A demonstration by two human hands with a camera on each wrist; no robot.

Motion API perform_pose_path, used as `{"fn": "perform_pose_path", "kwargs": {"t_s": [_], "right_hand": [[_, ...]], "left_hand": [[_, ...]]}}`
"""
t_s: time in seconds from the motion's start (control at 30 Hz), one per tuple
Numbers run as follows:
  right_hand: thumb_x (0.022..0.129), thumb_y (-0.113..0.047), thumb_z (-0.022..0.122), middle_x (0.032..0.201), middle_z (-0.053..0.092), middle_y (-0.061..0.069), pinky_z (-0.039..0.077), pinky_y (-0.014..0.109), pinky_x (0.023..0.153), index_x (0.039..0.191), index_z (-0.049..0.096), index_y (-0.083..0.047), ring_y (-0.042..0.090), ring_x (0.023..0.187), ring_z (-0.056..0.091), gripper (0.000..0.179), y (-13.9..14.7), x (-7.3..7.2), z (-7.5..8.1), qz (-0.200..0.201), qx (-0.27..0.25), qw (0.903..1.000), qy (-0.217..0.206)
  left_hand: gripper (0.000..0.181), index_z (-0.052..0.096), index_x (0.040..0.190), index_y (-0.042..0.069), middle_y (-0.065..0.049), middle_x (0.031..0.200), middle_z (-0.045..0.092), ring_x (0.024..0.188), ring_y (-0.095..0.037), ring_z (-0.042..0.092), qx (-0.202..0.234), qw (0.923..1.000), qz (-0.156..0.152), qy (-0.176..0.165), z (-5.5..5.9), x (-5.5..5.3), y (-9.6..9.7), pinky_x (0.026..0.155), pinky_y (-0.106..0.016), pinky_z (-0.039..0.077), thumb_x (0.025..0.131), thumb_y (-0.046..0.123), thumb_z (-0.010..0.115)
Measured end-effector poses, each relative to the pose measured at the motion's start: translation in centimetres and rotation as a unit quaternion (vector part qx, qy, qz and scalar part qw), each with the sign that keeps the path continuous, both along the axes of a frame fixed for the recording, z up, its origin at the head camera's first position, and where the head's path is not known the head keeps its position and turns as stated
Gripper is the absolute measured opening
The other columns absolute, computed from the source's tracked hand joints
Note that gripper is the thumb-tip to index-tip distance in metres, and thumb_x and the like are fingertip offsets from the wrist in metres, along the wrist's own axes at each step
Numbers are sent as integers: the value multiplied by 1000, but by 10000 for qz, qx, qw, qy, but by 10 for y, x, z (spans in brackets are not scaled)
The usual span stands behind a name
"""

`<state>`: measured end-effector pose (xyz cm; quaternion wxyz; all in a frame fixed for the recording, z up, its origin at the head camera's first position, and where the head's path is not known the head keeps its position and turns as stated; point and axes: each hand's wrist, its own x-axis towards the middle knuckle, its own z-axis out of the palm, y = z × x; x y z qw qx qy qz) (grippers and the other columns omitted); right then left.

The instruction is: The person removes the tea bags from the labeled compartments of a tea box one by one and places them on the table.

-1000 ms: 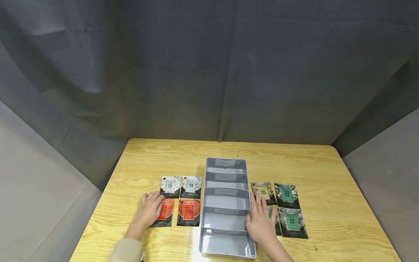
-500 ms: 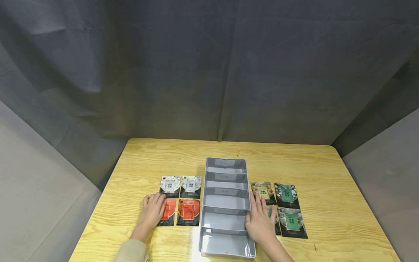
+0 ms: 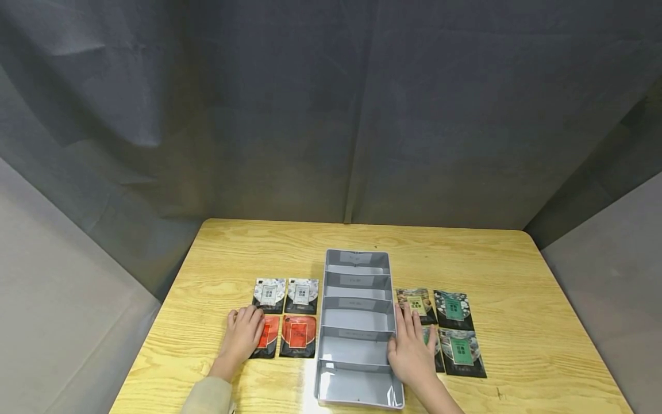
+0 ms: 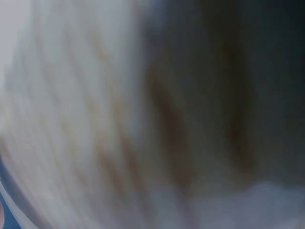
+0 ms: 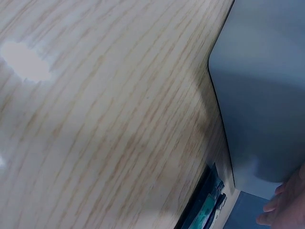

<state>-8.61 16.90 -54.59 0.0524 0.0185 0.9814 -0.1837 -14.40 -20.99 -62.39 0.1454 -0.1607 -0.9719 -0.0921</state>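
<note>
My left hand lies over the left part of a red-and-black sachet, fingers loosely bent and the thumb hidden. Beside that sachet lies another red-and-black sachet. Two white-and-black sachets, one left and one right, lie just beyond. My right hand rests along the right side of a grey divided tray, fingers nearly straight. It partly covers a green-labelled sachet. In the right wrist view, a few fingers show by the grey tray wall.
Right of the tray lie a yellow-labelled sachet and two green-labelled sachets, one farther and one nearer. The wooden table backs onto a dark curtain. The left wrist view is blurred.
My left hand has shifted slightly right, and the red-and-black sachet under it has slid the same way towards its neighbour. The right hand and the tray have stayed put.
</note>
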Motion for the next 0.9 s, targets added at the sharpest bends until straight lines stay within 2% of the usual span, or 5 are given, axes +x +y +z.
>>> {"fn": "perform_pose_path", "kwargs": {"t_s": [0.23,0.5,0.67,0.77,0.9], "right_hand": [[90,-21,37,153,4,15,-4,63,102,147,13,-8,38,137,9,64,0,0,0,-5,-35,10000,-3],[90,-21,38,152,5,15,-3,63,102,147,14,-8,38,137,10,63,0,-1,0,-26,-40,10000,55],[90,-21,38,152,5,15,-4,63,102,147,14,-8,37,137,10,63,-1,-1,-1,-48,-71,10000,22],[89,-22,40,152,6,16,-5,63,102,147,15,-8,38,136,10,64,-1,-1,0,-66,-56,10000,-1],[87,-24,47,150,11,20,-3,64,101,146,17,-7,42,134,16,69,0,0,7,-37,30,10000,36]], "left_hand": [[13,55,99,14,-2,97,48,95,-24,43,77,10000,-1,-17,-1,0,1,87,-46,26,90,24,52],[13,56,97,13,-4,97,49,94,-25,44,178,9996,-77,227,0,-1,1,86,-46,27,88,22,54],[13,56,96,11,-5,98,50,95,-25,45,391,9990,48,203,2,-2,1,86,-47,26,87,20,56],[13,56,97,11,-5,98,51,95,-25,44,646,9977,174,142,9,-4,3,86,-47,25,88,20,56],[17,57,102,9,-5,101,52,98,-26,44,962,9950,284,-6,28,-10,12,88,-49,23,90,21,54]]}}
